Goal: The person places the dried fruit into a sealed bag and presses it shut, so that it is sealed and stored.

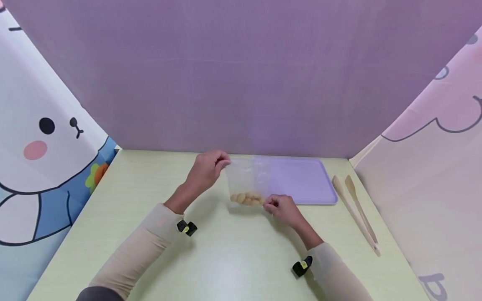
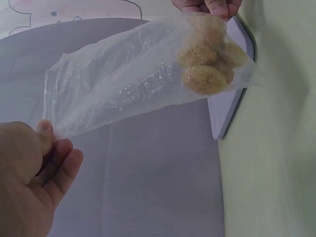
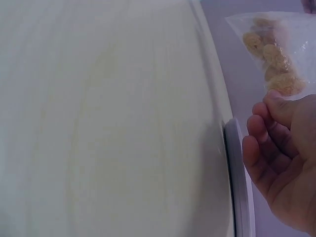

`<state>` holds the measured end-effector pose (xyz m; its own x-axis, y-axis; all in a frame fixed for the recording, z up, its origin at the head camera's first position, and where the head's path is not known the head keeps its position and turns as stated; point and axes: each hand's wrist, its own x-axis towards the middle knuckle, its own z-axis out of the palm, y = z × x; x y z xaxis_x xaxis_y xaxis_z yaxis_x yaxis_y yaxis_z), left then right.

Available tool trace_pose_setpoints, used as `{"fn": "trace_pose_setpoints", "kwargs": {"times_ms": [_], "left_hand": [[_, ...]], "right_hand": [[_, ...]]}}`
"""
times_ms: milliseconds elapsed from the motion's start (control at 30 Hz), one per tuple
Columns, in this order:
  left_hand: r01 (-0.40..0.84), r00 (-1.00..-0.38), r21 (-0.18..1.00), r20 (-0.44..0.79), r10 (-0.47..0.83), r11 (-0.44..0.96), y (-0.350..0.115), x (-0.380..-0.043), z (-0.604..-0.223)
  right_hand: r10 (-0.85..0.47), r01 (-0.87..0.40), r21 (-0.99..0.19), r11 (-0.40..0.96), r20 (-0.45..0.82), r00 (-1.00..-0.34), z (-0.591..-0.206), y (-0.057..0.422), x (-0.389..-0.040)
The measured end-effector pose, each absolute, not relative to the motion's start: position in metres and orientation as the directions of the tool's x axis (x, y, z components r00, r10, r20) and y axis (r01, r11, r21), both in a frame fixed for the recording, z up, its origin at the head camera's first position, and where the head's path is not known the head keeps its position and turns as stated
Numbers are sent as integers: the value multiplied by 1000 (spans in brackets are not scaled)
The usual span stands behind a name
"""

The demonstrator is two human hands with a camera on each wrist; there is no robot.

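A clear plastic bag (image 1: 244, 177) hangs upright between both hands, close over the table. Several rounded, tan pieces with a cracked surface (image 2: 204, 66) are gathered along its bottom. My left hand (image 1: 208, 169) pinches the bag's upper left corner between thumb and fingers; in the left wrist view the thumb presses at the mouth edge. Down at the lower right corner, my right hand (image 1: 285, 210) pinches the bag beside the tan pieces. In the right wrist view the thumb and index finger meet at that corner, the other fingers of the right hand (image 3: 284, 148) loosely bent.
Behind and right of the bag lies a flat purple tray (image 1: 301, 179), partly seen through the plastic. Right of the tray are wooden tongs or two long wooden utensils (image 1: 357, 213). A purple wall (image 1: 241, 83) stands along the table's back edge, with printed cloth on both sides.
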<state>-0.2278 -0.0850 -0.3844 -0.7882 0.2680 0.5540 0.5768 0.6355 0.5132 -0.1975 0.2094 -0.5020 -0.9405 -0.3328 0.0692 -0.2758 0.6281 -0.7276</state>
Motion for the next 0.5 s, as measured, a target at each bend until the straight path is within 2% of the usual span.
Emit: {"fn": "trace_pose_setpoints", "kwargs": {"times_ms": [233, 500], "left_hand": [[577, -802, 540, 514, 303, 613, -80, -225, -385], [615, -779, 520, 520, 351, 593, -72, -221, -382]], "right_hand": [[-336, -255, -734, 630, 38, -941, -503, 210, -196], [-383, -335, -670, 663, 80, -920, -501, 210, -199]]}}
